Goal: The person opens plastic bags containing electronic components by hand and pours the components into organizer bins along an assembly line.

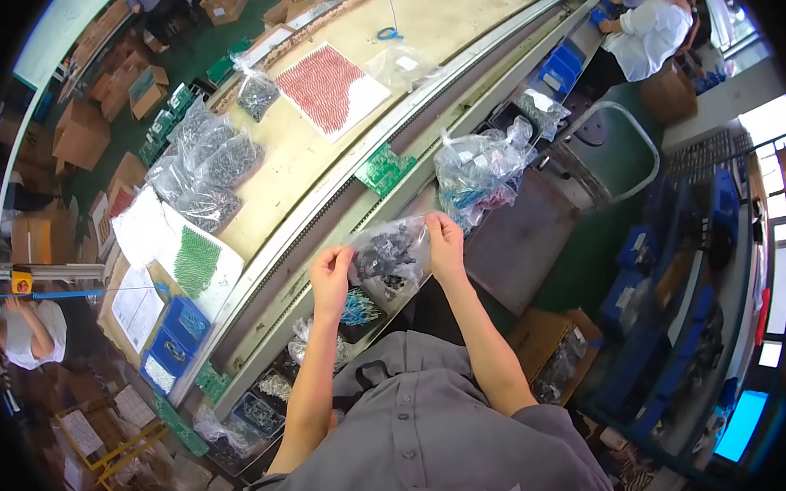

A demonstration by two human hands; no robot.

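A clear plastic bag (389, 262) with many small black parts in it is stretched between my two hands, in front of my body. My left hand (331, 280) pinches its left top corner. The right top corner is pinched by my right hand (445, 245). What the small parts are is too fine to make out. Just below the bag, near my left hand, lies a bundle of blue and white pieces (359, 308). Beyond my right hand sits a large clear bag (482, 168) with red, blue and white contents.
A green circuit board (384, 169) rests on the conveyor rail ahead. Filled bags (206, 162) and a sheet with a red pattern (330, 90) lie on the bench. Blue bins (176, 341) stand at left, a metal-framed cart (615, 158) at right. Another person (653, 32) sits far right.
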